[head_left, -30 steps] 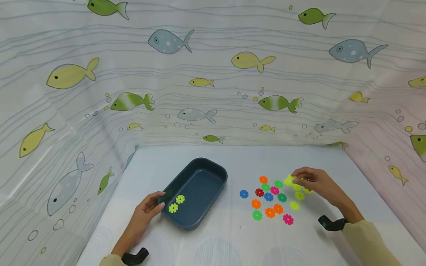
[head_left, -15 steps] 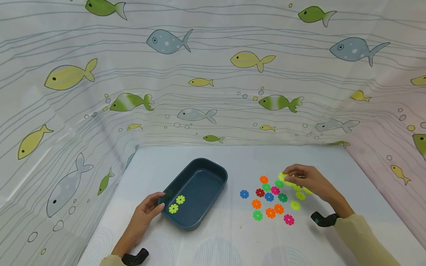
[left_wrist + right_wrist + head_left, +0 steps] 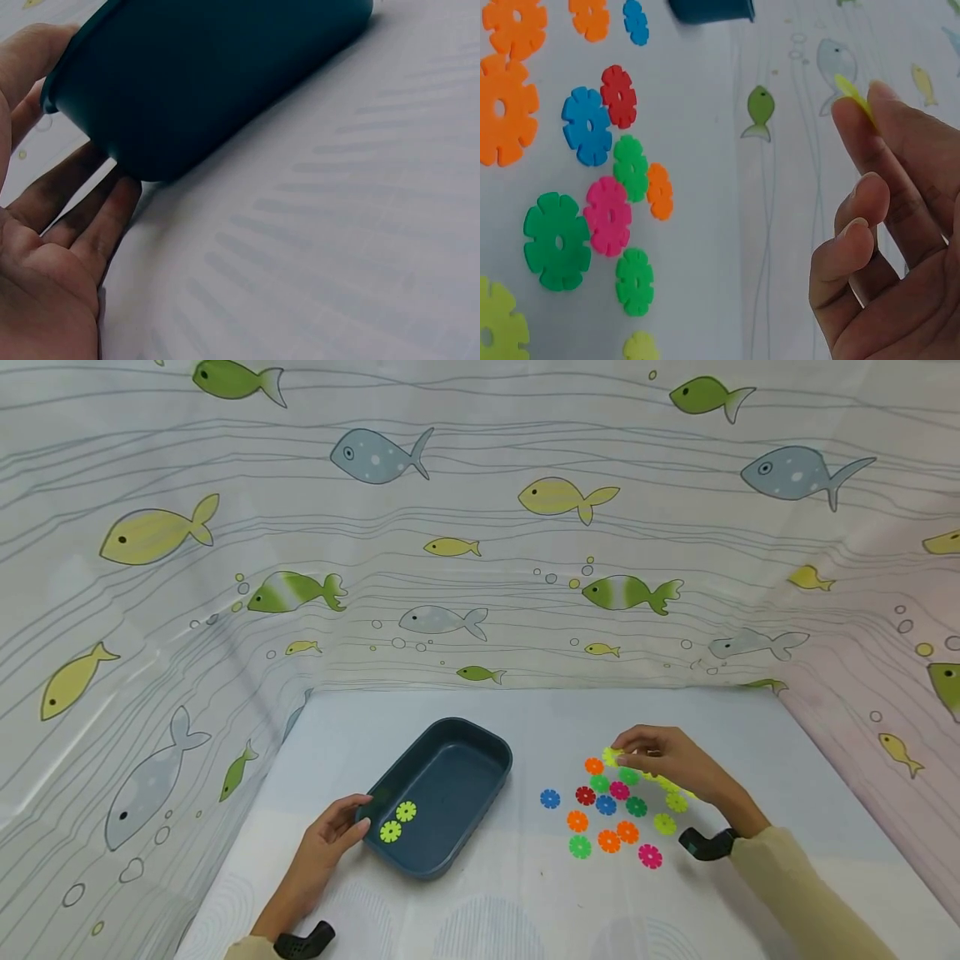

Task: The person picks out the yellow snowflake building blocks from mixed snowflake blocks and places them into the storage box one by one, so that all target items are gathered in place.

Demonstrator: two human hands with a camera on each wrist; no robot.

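Between thumb and index finger, my right hand (image 3: 667, 762) pinches a yellow notched plastic disc (image 3: 853, 96), raised above the table near the back of the scattered discs. My left hand (image 3: 324, 835) holds the near left corner of a dark blue rectangular tub (image 3: 480, 793). In the left wrist view its thumb lies at the rim and its fingers touch the outer wall. Two yellow discs (image 3: 406, 811) lie inside the tub at the left end. Below and around the right hand are loose discs, among them a pink disc (image 3: 607, 216) and a dark green disc (image 3: 557, 241).
More discs lie on the white table (image 3: 510, 893): a blue disc (image 3: 550, 798) nearest the tub, an orange disc (image 3: 577, 821), a red disc (image 3: 619, 96) and several yellow ones, partly hidden by the right hand. Fish-printed cloth (image 3: 525, 610) walls the back and sides.
My right hand has moved left and slightly up, carrying the yellow disc away from the other yellow ones. The left hand and the tub have stayed in place.
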